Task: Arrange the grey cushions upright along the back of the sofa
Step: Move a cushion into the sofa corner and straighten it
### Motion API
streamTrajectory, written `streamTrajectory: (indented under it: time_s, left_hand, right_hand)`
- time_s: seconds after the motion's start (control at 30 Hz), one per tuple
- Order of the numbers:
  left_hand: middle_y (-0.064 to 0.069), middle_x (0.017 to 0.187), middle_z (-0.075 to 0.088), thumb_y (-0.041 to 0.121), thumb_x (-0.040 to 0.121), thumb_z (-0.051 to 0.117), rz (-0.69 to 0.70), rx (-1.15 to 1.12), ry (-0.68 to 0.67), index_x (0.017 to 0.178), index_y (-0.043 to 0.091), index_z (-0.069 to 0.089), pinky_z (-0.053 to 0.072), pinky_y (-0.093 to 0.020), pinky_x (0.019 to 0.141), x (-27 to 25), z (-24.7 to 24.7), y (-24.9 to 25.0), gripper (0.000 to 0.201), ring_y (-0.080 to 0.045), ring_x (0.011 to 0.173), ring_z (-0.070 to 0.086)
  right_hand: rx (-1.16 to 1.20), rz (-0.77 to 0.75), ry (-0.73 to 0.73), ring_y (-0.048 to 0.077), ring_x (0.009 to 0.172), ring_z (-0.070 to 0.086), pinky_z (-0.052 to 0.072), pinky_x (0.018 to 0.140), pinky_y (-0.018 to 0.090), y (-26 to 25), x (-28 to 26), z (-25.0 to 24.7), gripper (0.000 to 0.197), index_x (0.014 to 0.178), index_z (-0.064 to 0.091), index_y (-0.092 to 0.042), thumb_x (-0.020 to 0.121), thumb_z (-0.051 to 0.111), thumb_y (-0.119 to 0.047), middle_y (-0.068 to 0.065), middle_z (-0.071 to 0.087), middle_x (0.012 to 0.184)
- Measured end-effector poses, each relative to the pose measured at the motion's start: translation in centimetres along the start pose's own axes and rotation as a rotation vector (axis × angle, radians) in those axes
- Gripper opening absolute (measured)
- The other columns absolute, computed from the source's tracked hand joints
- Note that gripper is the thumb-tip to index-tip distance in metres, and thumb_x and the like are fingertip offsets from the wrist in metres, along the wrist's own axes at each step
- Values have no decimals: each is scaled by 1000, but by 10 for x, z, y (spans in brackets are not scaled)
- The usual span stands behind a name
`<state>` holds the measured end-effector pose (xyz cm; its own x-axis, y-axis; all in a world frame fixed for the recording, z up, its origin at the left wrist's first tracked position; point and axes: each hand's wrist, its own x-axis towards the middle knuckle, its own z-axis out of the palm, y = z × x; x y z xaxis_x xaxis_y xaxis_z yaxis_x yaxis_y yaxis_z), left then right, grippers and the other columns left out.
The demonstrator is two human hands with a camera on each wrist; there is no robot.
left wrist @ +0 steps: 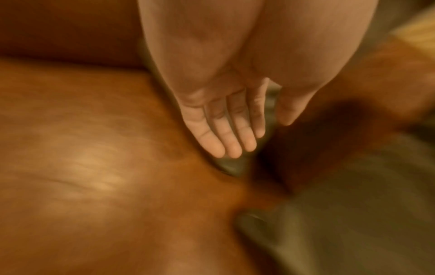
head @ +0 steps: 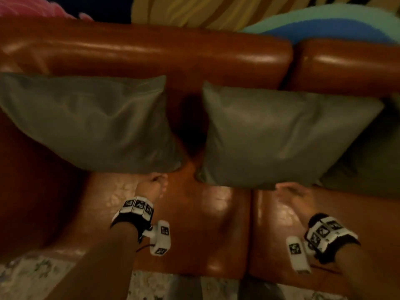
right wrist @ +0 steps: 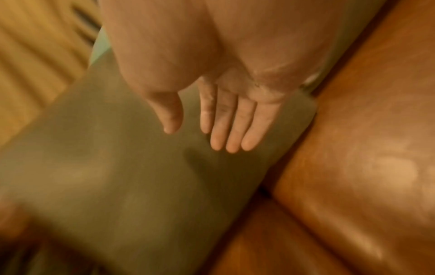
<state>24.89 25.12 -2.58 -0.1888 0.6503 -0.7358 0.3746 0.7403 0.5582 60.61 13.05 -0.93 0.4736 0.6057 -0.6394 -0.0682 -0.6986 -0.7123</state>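
i can read no words or brand names anywhere. the only marks are black and white square code patterns on the white wrist bands (head: pixel 138 207) and the small white cameras hanging off them, and those are patterns, not letters.

i count two soft grey square cushions in full sight. the left grey cushion (head: pixel 91 124) and the right grey cushion (head: pixel 279 137) both lean upright against the back of the shiny brown leather sofa (head: pixel 151 53), with a dark gap between them. a third grey cushion (head: pixel 372 169) peeks out at the far right, partly behind the right one and cut off by the picture edge, so i cannot tell how it sits.

my left hand (head: pixel 154 185) is by the bottom right corner of the left cushion. in the left wrist view its fingers (left wrist: pixel 231 143) are straight and close together, thumb apart, and a grey corner pokes out just past the tips. i cannot tell if they touch it, as the view is blurry.

my right hand (head: pixel 292 192) is at the bottom edge of the right cushion. in the right wrist view the fingers (right wrist: pixel 231 137) are straight over the grey cloth, thumb spread to the side, holding nothing. whether they touch the cloth is hard to say.

behind the sofa i see blurry bits of pink, yellow stripes, green and blue, but not what they are. a pale flowery rug (head: pixel 32 276) shows at the bottom.
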Motion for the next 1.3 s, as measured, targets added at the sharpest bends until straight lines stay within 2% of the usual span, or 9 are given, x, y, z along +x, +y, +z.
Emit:
streamTrajectory:
  time_s: [0.07, 0.13, 0.3, 0.43, 0.63, 0.93, 1.13, 1.23, 1.3]
  left_hand:
    - [0, 80, 63, 21, 95, 57, 100, -43, -30, 108, 12, 65, 49, -25, 61, -16, 40, 35, 17, -15, 73, 61]
    - [-6, 103, 65, 32, 92, 61, 158, -123, -36, 119, 18, 61, 51, -35, 76, -25, 71, 72, 30, -18, 83, 59]
    - [5, 139, 47, 64, 75, 66, 74, -326, -219, 146, 42, 30, 37, -60, 105, -35, 118, 144, 83, -27, 119, 46]
    - [2, 135, 62, 65, 68, 74, 88, -398, -226, 139, 32, 51, 48, -54, 100, -41, 133, 159, 82, -27, 118, 61]
    - [3, 132, 66, 58, 69, 75, 199, -534, -127, 133, 36, 55, 47, -57, 103, -55, 131, 142, 71, -27, 119, 63]
    - [4, 133, 65, 65, 53, 82, 187, -545, -183, 134, 37, 54, 44, -58, 105, -45, 131, 134, 90, -26, 122, 61]
    - [6, 130, 63, 42, 85, 68, 280, -629, -185, 124, 36, 57, 42, -52, 111, -36, 133, 127, 41, -18, 119, 59]
    - [18, 114, 60, 44, 87, 64, 248, -553, -196, 135, 37, 49, 41, -53, 110, -32, 130, 121, 50, -13, 108, 57]
    - [16, 123, 58, 49, 87, 63, 245, -494, -220, 141, 39, 43, 39, -55, 110, -31, 128, 119, 58, -17, 114, 53]
  right_hand:
    - [48, -35, 196, 21, 85, 67, 56, 78, 28, -7, 21, -56, 45, 73, 67, -24, 50, 84, -59, -11, 72, 66]
    - [79, -89, 290, 28, 100, 67, 55, 92, 42, -22, 47, -98, 67, 83, 61, -32, 36, 79, -76, -9, 69, 83]
    - [160, -84, 110, 19, 115, 57, 44, 97, 47, -77, 89, -127, 119, 136, 40, -37, 30, 75, -81, -7, 57, 130]
    - [237, -105, -64, 20, 117, 58, 50, 81, 38, -96, 93, -115, 85, 138, 39, -46, 64, 81, -53, -11, 60, 131]
    - [312, -218, -31, 12, 117, 61, 49, 102, 48, -83, 84, -112, 72, 107, 48, -67, 46, 85, -63, -15, 64, 125]
    - [372, -218, 7, 13, 118, 61, 48, 103, 51, -81, 81, -103, 93, 130, 50, -43, 46, 86, -59, -10, 64, 129]
    - [461, -265, 52, 14, 119, 59, 47, 104, 51, -83, 78, -93, 76, 122, 52, -49, 55, 86, -48, -9, 62, 131]
    - [439, -244, 73, 12, 117, 57, 45, 106, 52, -72, 81, -88, 68, 125, 48, -51, 68, 82, -42, -12, 60, 130]
    - [385, -239, 83, 13, 119, 56, 45, 106, 50, -69, 84, -88, 70, 130, 44, -50, 70, 79, -45, -13, 58, 132]
